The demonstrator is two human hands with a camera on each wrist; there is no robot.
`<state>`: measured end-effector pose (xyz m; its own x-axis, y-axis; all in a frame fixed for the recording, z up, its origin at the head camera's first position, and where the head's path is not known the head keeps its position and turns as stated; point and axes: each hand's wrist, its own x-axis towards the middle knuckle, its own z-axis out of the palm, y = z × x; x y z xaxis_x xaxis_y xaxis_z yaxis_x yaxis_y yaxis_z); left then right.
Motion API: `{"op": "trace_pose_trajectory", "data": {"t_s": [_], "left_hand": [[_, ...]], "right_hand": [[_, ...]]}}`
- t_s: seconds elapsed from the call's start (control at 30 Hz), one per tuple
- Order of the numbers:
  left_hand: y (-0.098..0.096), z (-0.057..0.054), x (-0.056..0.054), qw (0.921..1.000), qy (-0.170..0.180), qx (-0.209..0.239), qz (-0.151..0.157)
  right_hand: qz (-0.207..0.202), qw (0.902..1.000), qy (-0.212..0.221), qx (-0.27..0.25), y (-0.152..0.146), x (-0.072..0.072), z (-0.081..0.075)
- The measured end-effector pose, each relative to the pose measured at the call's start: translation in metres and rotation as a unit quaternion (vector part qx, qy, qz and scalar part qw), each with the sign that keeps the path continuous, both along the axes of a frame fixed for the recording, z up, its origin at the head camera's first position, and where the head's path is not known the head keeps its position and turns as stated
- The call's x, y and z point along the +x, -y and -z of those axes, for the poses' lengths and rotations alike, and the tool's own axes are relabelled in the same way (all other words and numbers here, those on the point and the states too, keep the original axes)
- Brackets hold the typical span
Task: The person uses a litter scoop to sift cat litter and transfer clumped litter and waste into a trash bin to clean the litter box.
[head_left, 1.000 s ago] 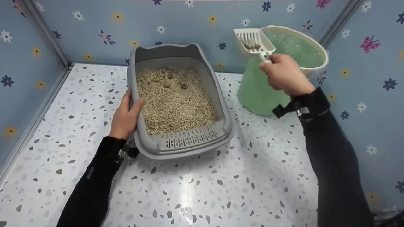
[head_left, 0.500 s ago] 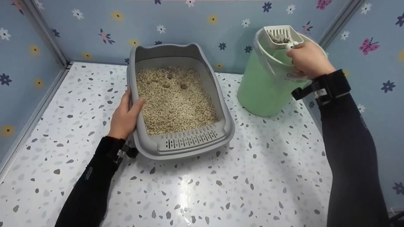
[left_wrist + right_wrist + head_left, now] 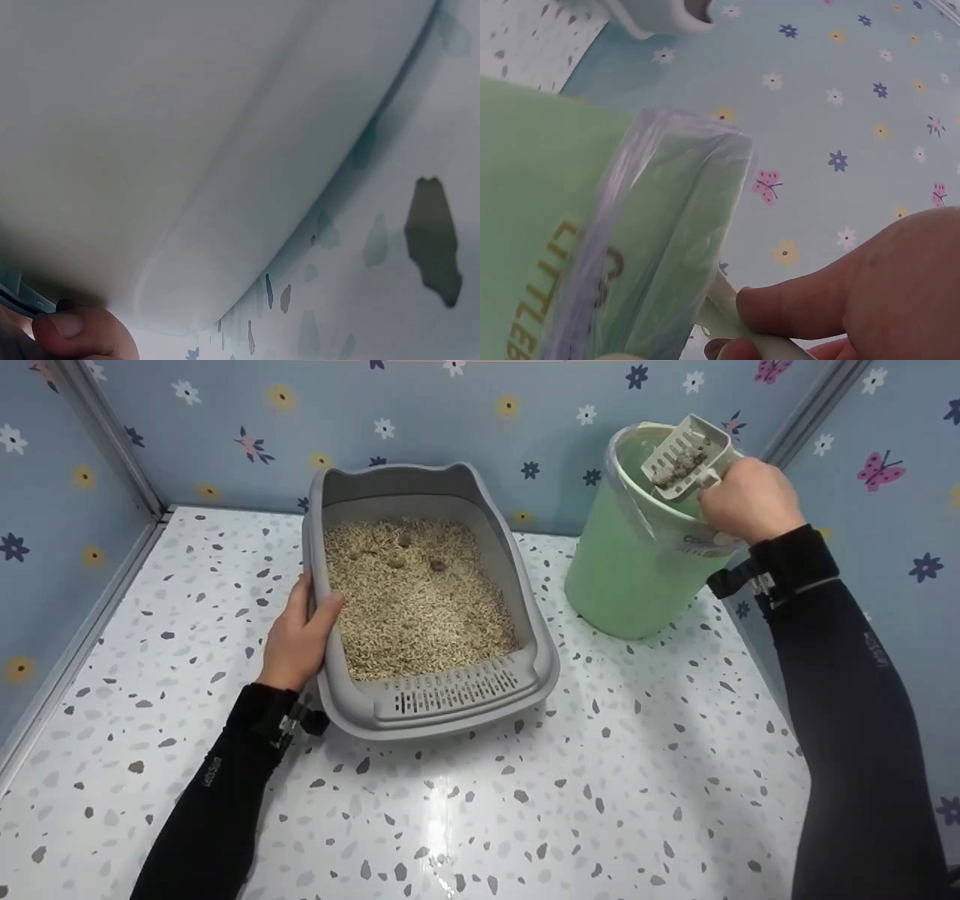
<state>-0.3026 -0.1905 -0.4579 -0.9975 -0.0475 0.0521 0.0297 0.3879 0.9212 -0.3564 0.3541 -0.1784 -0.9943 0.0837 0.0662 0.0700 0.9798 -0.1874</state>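
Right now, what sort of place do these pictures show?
Probably an indoor pet corner: a gray litter box, a slotted scoop held over a lined green bin, and flowered panels behind.

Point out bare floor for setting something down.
Widest: terrazzo-patterned floor between left sleeve and right sleeve, before the litter box. Smaller: between box and left wall; narrowest: between box and trash bin. Crowded: the bin's mouth, where the right grip holds the loaded litter scoop.
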Motion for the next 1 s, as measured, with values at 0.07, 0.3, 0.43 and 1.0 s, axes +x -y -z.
{"op": "trace_pose_trajectory", "data": {"t_s": [0.07,0.3,0.43,1.0], "left_hand": [[0.000,0.000,-0.001,1.0000,-0.007,-0.001,0.001],[0.000,0.001,-0.002,1.0000,-0.009,-0.002,-0.001],[0.000,0.000,-0.003,1.0000,-0.006,-0.001,-0.001],[0.000,-0.001,0.000,1.0000,-0.002,0.000,0.000]], "right_hand": [[0.005,0.9999,0.001,0.016,-0.001,0.001,-0.001],[0.007,0.9966,-0.014,0.081,-0.001,0.008,0.000],[-0.010,0.9899,-0.061,0.127,0.004,0.012,0.006],[-0.034,0.9927,-0.116,0.002,0.044,0.053,-0.021]]}}
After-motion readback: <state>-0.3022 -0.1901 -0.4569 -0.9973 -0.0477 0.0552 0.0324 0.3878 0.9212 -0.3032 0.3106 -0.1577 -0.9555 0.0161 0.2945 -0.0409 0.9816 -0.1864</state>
